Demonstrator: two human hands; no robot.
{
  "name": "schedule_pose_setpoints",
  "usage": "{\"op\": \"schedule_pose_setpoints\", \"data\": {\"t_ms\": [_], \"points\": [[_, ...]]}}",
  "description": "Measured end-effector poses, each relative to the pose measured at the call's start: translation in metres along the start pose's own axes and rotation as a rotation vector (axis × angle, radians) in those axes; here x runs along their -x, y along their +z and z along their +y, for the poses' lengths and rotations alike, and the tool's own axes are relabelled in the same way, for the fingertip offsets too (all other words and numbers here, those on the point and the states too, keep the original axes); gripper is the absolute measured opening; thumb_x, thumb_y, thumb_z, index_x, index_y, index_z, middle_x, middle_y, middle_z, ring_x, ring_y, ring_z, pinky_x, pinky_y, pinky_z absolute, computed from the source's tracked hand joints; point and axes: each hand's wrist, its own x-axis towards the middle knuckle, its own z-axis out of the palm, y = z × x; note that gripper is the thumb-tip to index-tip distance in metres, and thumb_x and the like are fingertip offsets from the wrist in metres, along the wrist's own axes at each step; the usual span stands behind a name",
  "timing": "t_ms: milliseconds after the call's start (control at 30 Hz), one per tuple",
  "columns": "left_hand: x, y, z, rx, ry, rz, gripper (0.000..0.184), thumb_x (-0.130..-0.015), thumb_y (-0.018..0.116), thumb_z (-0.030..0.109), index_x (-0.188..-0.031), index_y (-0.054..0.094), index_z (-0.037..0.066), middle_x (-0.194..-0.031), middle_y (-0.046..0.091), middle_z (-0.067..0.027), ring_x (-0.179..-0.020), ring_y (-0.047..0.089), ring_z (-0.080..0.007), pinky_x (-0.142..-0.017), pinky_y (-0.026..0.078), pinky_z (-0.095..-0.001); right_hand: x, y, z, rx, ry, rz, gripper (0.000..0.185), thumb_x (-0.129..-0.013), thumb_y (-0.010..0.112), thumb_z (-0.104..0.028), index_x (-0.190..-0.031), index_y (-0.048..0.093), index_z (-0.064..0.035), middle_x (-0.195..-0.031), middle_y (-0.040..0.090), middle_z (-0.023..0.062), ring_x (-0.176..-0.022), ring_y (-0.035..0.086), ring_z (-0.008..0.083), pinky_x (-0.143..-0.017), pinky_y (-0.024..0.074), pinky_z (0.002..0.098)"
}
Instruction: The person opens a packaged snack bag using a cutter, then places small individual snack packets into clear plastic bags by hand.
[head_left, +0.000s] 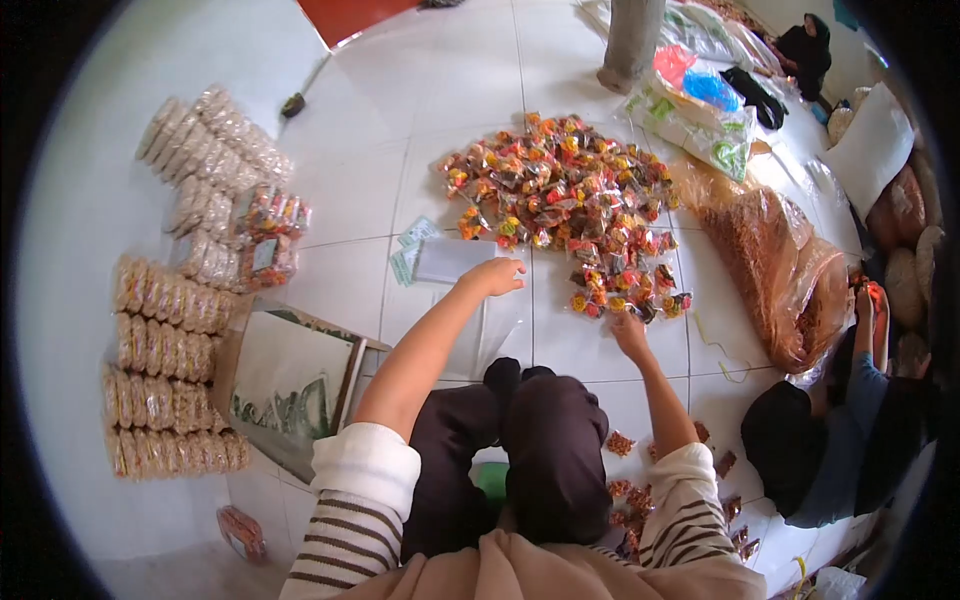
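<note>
My left hand hovers at the right end of a stack of clear plastic bags, fingers apart, with nothing seen in them. Printed paper labels lie at the left of that stack. Another clear plastic sheet or bag is spread on the floor below my left wrist. My right hand is at the near edge of a big pile of small snack packets, red, yellow and brown in clear wrapping. Its fingers are closed on a packet there; the fingertips are partly hidden.
Rows of bagged snacks line the left wall beside a wooden-framed stand. A large plastic sack of brown food lies at right, near a seated person. A pillar stands behind. Loose packets lie by my right knee.
</note>
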Motion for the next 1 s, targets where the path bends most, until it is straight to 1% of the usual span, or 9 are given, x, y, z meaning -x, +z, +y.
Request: {"op": "schedule_pose_setpoints", "data": {"t_ms": [167,333,433,600,667,733,767,867,1000], "points": [[-0.073,0.057,-0.020,-0.101,0.057,-0.262,0.042,-0.080,0.055,0.032,-0.113,0.049,0.007,-0.109,0.054,-0.0150,-0.103,0.051,-0.0299,-0.088,0.041,-0.0387,-0.046,0.042,-0.026,0.223,-0.216,0.345,0.060,-0.071,0.062,-0.014,-0.123,0.034,-0.0071,-0.123,0.036,0.0178,-0.112,0.034,0.0345,-0.094,0.0295,0.0434],[-0.113,0.121,-0.032,0.388,0.041,-0.196,0.052,-0.083,0.050,0.038,-0.121,0.040,0.003,-0.118,0.048,-0.0178,-0.110,0.046,-0.0293,-0.092,0.036,-0.0359,-0.080,0.083,-0.043,0.435,-0.120,0.449,0.061,-0.072,0.058,-0.012,-0.126,0.031,-0.0028,-0.120,0.037,0.0207,-0.103,0.038,0.0387,-0.091,0.0321,0.0451],[-0.139,0.162,-0.031,0.845,-0.091,-0.047,0.057,-0.085,0.045,0.044,-0.126,0.035,0.005,-0.121,0.046,-0.0159,-0.112,0.044,-0.0259,-0.094,0.034,-0.0335,-0.084,0.100,-0.056,0.091,-0.057,0.567,0.051,-0.078,0.048,0.002,-0.124,0.027,0.0037,-0.111,0.041,0.0219,-0.098,0.043,0.0330,-0.086,0.0356,0.0415],[-0.122,0.150,-0.006,1.620,-0.247,0.231,0.058,-0.083,0.046,0.050,-0.124,0.032,0.010,-0.109,0.052,-0.0066,-0.099,0.050,-0.0151,-0.085,0.039,-0.0309,-0.067,0.117,-0.099,-0.528,-0.057,0.357,0.046,-0.081,0.046,-0.001,-0.122,0.026,0.0028,-0.107,0.043,0.0150,-0.096,0.045,0.0250,-0.085,0.0367,0.0364],[-0.121,0.149,-0.021,1.659,-0.278,0.267,0.045,-0.082,0.050,0.048,-0.108,0.041,0.012,-0.093,0.054,-0.0023,-0.080,0.053,-0.0096,-0.071,0.045,-0.0265,-0.069,0.107,-0.107,-0.149,-0.259,0.333,0.039,-0.081,0.047,-0.005,-0.119,0.037,-0.0019,-0.111,0.044,0.0137,-0.102,0.042,0.0285,-0.090,0.0329,0.0404],[-0.120,0.144,-0.035,1.780,-0.329,0.438,0.032,-0.083,0.056,0.037,-0.099,0.041,0.014,-0.072,0.047,0.0009,-0.058,0.045,-0.0045,-0.046,0.036,-0.0181,-0.080,0.091,-0.097,0.093,-0.351,0.265,0.032,-0.081,0.049,-0.009,-0.113,0.046,-0.0065,-0.116,0.043,0.0128,-0.109,0.037,0.0317,-0.095,0.0279,0.0441],[-0.121,0.140,-0.042,1.772,-0.361,0.458,0.036,-0.080,0.058,0.038,-0.099,0.041,0.014,-0.066,0.044,0.0021,-0.054,0.043,-0.0044,-0.042,0.034,-0.0184,-0.085,0.085,-0.091,-0.002,-0.220,0.246,0.029,-0.081,0.051,-0.011,-0.110,0.050,-0.0082,-0.116,0.043,0.0153,-0.110,0.038,0.0330,-0.094,0.0299,0.0426],[-0.114,0.126,-0.058,1.880,-0.499,0.370,0.039,-0.076,0.063,0.037,-0.100,0.041,0.014,-0.067,0.043,0.0018,-0.055,0.043,-0.0055,-0.041,0.034,-0.0192,-0.117,0.067,-0.080,0.151,-0.195,0.526,0.043,-0.079,0.057,-0.016,-0.118,0.041,-0.0091,-0.117,0.040,0.0174,-0.105,0.043,0.0352,-0.085,0.0408,0.0401],[-0.114,0.127,-0.061,1.822,-0.437,0.388,0.039,-0.074,0.065,0.032,-0.100,0.043,0.015,-0.073,0.045,0.0010,-0.060,0.046,-0.0070,-0.045,0.038,-0.0203,-0.133,0.058,-0.082,0.288,-0.105,0.404,0.052,-0.076,0.060,-0.015,-0.122,0.035,-0.0099,-0.118,0.039,0.0163,-0.103,0.045,0.0348,-0.078,0.0454,0.0405]]}}
